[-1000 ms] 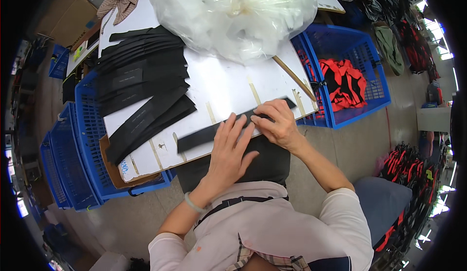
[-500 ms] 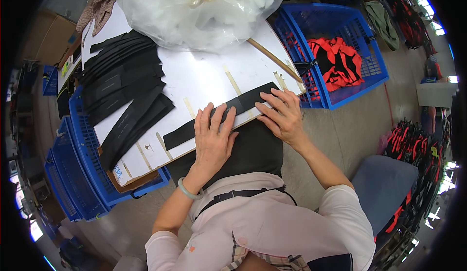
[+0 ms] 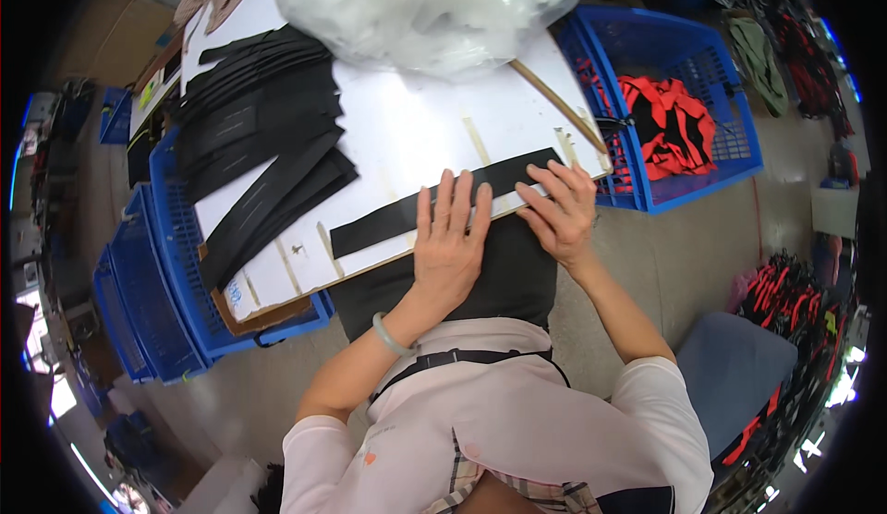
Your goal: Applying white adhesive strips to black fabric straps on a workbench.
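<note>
A long black fabric strip (image 3: 388, 221) lies flat along the near edge of the white-topped table (image 3: 397, 117). My left hand (image 3: 450, 241) rests on its middle with fingers stretched out and lying flat. On the strip's right end sit the spread, slightly bent fingertips of my right hand (image 3: 564, 211); the thumb is by the table edge. Neither hand grips anything. To the left, a fanned stack of similar black strips (image 3: 249, 126) covers part of the table, some reaching its left edge.
A large clear bag of white stuffing (image 3: 425, 15) fills the table's far side, near a wooden stick (image 3: 559, 105). Blue crates (image 3: 688, 198) stand to the right, one with red-and-black pieces (image 3: 670, 131). More blue crates (image 3: 185, 283) stand left. A grey seat (image 3: 739, 366) is at lower right.
My left hand has slid rightward along the strip, closer to my right hand, which stays at the strip's right end. The whole view has shifted a little.
</note>
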Motion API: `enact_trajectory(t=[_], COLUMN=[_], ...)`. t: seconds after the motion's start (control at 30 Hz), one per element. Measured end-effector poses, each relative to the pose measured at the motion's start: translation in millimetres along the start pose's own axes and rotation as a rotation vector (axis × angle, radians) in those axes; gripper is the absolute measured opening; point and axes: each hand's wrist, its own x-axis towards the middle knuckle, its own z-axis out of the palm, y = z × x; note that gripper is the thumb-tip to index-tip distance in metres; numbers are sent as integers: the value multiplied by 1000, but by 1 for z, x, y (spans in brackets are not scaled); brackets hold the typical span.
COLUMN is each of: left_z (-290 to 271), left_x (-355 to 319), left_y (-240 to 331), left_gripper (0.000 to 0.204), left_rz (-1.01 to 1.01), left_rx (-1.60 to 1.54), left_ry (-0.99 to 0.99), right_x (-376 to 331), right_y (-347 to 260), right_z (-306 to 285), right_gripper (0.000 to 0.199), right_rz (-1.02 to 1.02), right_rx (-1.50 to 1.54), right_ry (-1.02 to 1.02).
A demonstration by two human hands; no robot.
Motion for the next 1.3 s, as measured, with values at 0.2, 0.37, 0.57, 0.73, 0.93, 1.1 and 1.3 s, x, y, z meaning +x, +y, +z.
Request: enact_trajectory(t=[0.2,0.37,0.57,0.73,0.93,1.1,1.3], left_z=[1,-2,-2,-7,-3,-2,-1], left_x=[-2,-2,0,0,0,2,-4], left_y=[-5,-5,-6,-6,-5,-4,-8], left_gripper=[70,70,70,69,65,56,51], left_rz=[32,42,29,1,16,34,33], left_rx=[3,-16,-87,-148,-102,-75,-33], left_ry=[8,-2,3,-2,12,37,32], right_x=[0,-1,3,1,-1,1,46], right_y=[-2,-1,-2,-3,0,-1,-31], right_z=[3,3,0,1,4,3,-8], right_gripper=[31,32,32,33,32,31,21], right_rz=[3,11,13,25,21,29,64], right_rx=[16,19,23,31,38,33,185], right_ry=[-16,-11,-18,-6,7,-1,-49])
